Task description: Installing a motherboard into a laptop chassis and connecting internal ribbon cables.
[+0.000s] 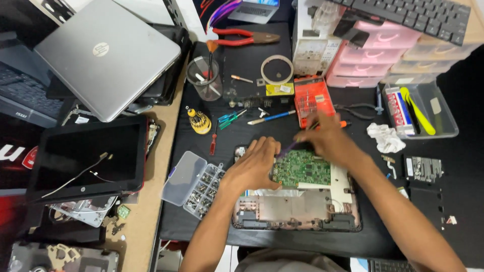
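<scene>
Pressing left hand [254,163] flat, fingers spread, on the board's [302,168] left edge inside the open laptop base [297,209]. Pinching a thin tool [286,149] in right hand [327,138], tip slanting down-left toward the board, just beside the left fingers.

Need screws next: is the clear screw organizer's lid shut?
No, the screw organizer lies left of the left hand with its lid swung open.

Screw organizer [194,184] crowds laptop base [297,209] left; right mat [373,201] open.
</scene>
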